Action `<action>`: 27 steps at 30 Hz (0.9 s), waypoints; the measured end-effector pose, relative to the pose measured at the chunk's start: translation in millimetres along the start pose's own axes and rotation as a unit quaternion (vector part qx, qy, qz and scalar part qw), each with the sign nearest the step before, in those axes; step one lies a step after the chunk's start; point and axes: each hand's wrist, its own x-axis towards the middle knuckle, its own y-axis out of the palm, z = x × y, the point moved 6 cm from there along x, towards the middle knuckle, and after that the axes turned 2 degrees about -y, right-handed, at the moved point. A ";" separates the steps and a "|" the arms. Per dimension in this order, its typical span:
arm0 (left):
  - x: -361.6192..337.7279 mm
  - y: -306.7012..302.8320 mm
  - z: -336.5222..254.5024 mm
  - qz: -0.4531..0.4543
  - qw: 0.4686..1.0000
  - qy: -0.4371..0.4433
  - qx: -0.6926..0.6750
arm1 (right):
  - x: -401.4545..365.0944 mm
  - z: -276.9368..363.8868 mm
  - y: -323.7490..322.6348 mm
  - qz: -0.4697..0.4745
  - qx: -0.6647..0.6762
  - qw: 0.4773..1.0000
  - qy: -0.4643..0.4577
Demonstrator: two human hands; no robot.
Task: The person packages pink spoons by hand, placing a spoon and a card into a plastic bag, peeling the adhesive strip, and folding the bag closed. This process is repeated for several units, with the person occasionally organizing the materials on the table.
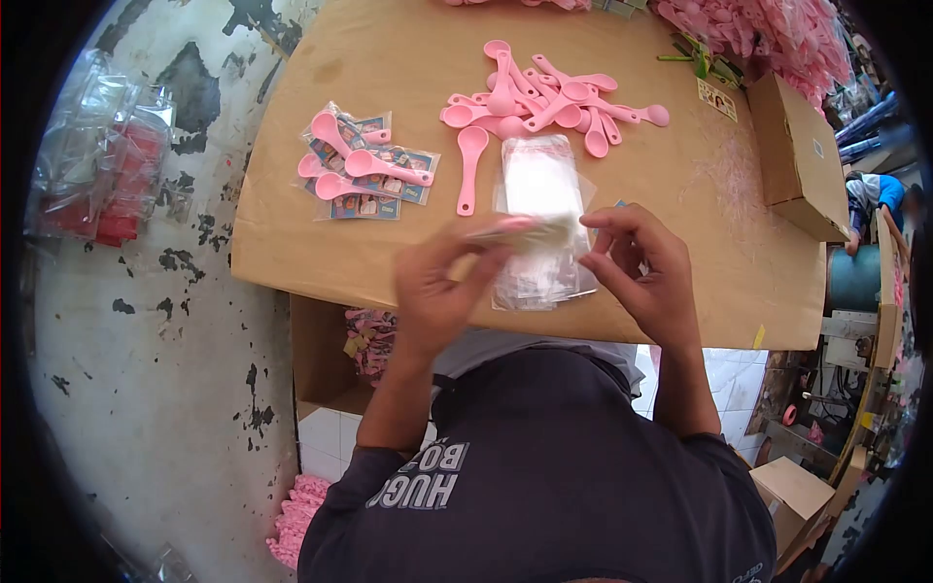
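My left hand (442, 277) is closed on a bagged pink spoon (520, 226), which is blurred and held nearly level above the table. At the far end of that packet is my right hand (646, 272), its thumb and index finger apart with nothing visible between them. Under the packet lies a stack of clear plastic bags (539, 180). Part of a blue card (610, 206) shows behind my right hand. One loose pink spoon (470, 170) lies left of the bags, and a pile of pink spoons (554, 97) lies beyond them.
Several bagged spoons with printed cards (369, 173) lie on the left of the brown-covered table (292, 243). A cardboard box (799, 155) stands at the right edge. Pink spoons in plastic (758, 34) fill the far right corner. Another person's sleeve (886, 189) shows at far right.
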 end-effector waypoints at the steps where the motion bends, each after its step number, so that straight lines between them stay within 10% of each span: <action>1: 4.0 -13.4 -12.0 -0.042 0.993 0.079 0.082 | 2.5 2.7 -3.9 -0.014 -0.105 0.993 -0.047; 6: 11.5 -83.0 -31.7 -0.135 0.906 0.180 0.359 | -2.7 -7.6 -36.4 -0.120 -0.217 0.968 -0.025; 8: 13.0 -100.8 -15.4 -0.136 0.881 0.010 0.453 | -4.1 -11.1 -52.2 -0.125 -0.315 0.941 -0.008; 12: -4.6 -99.5 4.3 -0.102 0.873 -0.007 0.477 | -19.0 -25.1 -60.6 -0.101 -0.410 0.906 0.033; 14: -11.7 -78.3 -10.0 -0.137 0.840 0.135 0.508 | -21.6 -26.0 -55.1 -0.069 -0.444 0.892 0.047; 19: -5.9 -32.2 36.8 -0.059 0.943 -0.095 0.314 | -18.2 -33.6 -54.4 -0.046 -0.434 0.891 0.122; 27: 17.1 1.2 50.8 0.007 0.928 -0.122 0.351 | -15.4 -44.1 -62.0 -0.053 -0.294 0.929 0.218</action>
